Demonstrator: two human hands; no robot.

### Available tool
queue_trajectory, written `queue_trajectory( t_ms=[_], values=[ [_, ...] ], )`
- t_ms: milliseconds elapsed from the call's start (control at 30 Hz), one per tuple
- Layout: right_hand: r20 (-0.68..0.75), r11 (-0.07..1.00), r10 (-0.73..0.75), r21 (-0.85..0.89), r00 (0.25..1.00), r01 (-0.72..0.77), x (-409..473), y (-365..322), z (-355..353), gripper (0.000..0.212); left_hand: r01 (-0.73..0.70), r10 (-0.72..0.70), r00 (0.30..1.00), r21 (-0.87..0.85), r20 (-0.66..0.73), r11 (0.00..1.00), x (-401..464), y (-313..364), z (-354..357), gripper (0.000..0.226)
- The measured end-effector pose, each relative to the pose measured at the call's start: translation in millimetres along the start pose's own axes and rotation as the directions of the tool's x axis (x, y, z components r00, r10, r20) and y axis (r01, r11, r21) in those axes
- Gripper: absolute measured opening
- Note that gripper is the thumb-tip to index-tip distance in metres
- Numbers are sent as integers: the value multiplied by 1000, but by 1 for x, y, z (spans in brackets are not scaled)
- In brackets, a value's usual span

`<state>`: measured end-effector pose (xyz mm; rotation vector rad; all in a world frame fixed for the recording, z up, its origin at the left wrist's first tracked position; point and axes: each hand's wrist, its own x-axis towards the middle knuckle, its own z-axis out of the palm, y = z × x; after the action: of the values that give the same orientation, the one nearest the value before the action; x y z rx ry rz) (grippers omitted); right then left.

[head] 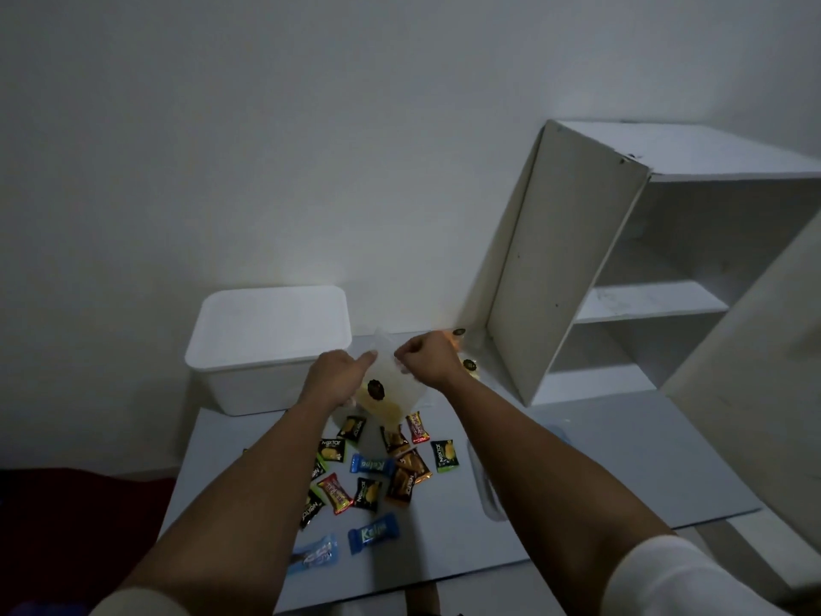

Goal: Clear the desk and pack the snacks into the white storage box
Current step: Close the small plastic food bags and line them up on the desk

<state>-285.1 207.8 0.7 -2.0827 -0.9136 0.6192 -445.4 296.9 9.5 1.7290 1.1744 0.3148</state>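
Holding a clear plastic pouch (pixel 391 389) with yellowish contents and a dark round label, both hands up over the far middle of the bench (pixel 622 460). Left hand (pixel 340 375) closed on the pouch's left side, thumb pointing toward the top edge. Right hand (pixel 428 355) pinched shut on the pouch's upper right corner. Pouch is lifted, tilted, its lower end above the snack pile.

White storage box (pixel 266 349) sits at the far left corner of the bench, against the wall, just left of the left hand. Can't tell whether a lid is on it; nothing visible inside.

Loose wrapped snacks scattered on the bench between the forearms: a green Nextar pack (pixel 444 455) on the right edge of the pile, a blue Kelpa candy (pixel 371 464) mid-pile, a second blue Kelpa candy (pixel 372 533) nearer the person, a red wrapper (pixel 335 493), an orange-brown pack (pixel 402 484), a pale blue wrapper (pixel 313 553) nearest the front edge. More dark Nextar packs partly hidden by the left forearm.

Two more label-bearing pouches (pixel 468 364) lie behind the right hand, near the foot of the white shelf unit (pixel 644 300) at the right. A clear flat item beside the right forearm, can't identify
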Motion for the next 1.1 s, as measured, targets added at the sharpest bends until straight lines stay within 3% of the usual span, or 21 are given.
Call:
queue_trajectory(
  t_ms=[100,200,367,600,1100],
  values=[
    [56,989,1,148,998,-10,-12,-14,-11,18,-73,68,995,-66,-70,995,1,-3,-9,42],
    [165,980,-36,198,986,2,-22,-23,-25,20,-155,154,988,-173,-15,973,0,-4,-15,43],
    [246,968,-30,250,969,-34,-28,-26,-35,24,-195,227,971,-303,71,933,-9,6,-16,23],
    [265,891,10,436,964,-129,-36,-21,-34,29,-183,204,978,-303,40,935,-5,1,-15,22],
    [270,815,6,556,963,-161,-37,-17,-26,22,-102,93,995,-501,-44,859,-4,-4,-30,16]
  ],
)
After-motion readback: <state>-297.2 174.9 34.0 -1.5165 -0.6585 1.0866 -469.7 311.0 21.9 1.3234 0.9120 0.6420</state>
